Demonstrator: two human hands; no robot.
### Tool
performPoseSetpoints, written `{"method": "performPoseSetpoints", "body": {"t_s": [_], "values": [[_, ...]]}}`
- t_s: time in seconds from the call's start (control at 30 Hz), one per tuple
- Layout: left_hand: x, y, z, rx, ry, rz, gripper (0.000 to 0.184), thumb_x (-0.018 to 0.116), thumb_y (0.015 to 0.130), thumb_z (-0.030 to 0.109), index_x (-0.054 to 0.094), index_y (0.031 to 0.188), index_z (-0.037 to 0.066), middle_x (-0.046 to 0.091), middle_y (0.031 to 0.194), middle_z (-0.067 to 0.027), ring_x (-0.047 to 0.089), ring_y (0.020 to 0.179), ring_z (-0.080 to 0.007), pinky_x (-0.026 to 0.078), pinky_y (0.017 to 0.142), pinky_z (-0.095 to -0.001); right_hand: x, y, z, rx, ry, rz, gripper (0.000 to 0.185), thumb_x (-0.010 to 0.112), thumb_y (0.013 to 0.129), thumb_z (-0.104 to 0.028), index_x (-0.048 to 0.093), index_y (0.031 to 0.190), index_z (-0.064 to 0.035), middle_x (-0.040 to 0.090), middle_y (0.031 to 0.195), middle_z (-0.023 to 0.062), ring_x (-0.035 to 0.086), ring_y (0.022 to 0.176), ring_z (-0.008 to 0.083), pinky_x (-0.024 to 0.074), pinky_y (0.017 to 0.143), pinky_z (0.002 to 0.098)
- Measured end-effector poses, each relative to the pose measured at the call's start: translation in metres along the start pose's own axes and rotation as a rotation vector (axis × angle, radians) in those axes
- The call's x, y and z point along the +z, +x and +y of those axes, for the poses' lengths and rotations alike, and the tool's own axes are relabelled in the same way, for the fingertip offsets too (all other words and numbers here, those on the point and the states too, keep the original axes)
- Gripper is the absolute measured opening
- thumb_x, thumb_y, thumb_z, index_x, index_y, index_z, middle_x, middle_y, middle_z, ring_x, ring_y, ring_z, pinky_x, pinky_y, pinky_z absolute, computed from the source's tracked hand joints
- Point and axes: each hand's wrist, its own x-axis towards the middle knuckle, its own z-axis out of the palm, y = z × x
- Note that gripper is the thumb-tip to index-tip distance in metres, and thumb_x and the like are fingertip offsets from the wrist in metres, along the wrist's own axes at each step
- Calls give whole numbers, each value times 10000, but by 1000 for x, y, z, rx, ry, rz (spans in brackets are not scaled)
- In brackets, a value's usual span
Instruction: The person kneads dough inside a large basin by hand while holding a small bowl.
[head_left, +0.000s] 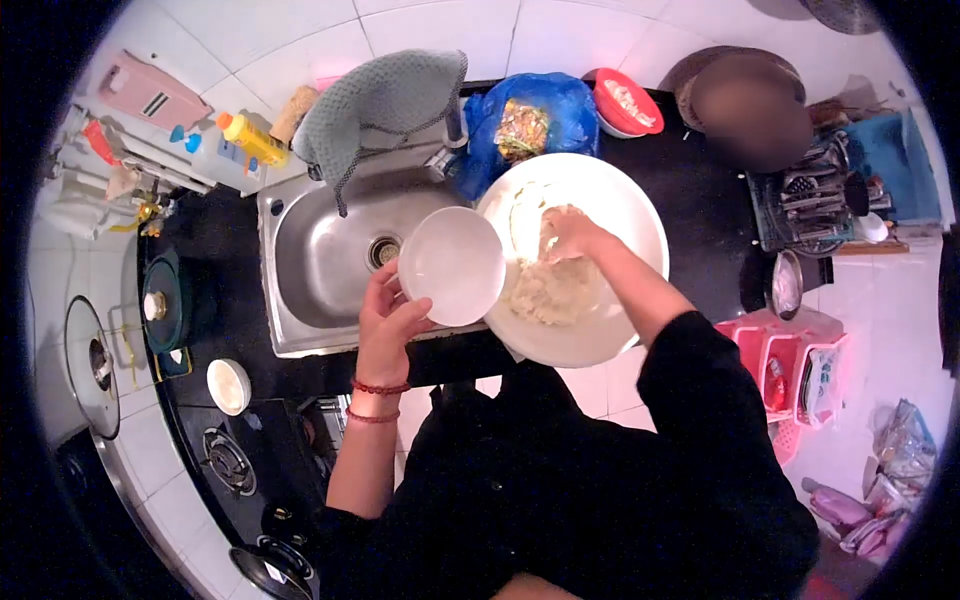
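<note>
My left hand (390,307) grips a white bowl (452,267) by its near left rim, thumb on the edge. The bowl is tilted beside the large white basin (640,210), overlapping the basin's left side in this view, and seems to hold little or nothing solid. Inside the basin lies lumpy pale dough (548,292), with floury residue spread up the far wall. My right hand (572,235) is down in the basin at the dough's far edge. Its fingers are curled and coated with the pale mixture, their tips partly hidden.
A steel sink (335,285) lies left of the basin, with a grey cloth (385,105) over the tap. Behind stand a blue plastic bag (570,105) and a red bowl (630,100). A small white bowl (229,387) sits near the stove (228,460). Utensils (812,195) stand right.
</note>
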Motion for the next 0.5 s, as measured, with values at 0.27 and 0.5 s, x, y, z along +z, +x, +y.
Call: {"method": "performPoseSetpoints", "body": {"t_s": [0.27,0.5], "values": [[-3,-2,-2,2,-41,-28,598,660,767,51,436,1319,102,551,1173,-97,590,1038,-213,557,783,-339,-1,-86,-4,214,556,-318,264,663,698,-199,676,936,-86,675,925,138,648,864,320,520,787,393],[-3,3,-3,-30,38,35,575,606,785,66,421,1328,101,529,1255,-106,560,1121,-256,538,848,-408,58,-56,-37,121,253,-274,178,621,712,-108,693,858,-37,682,867,160,670,840,317,532,739,416]]}}
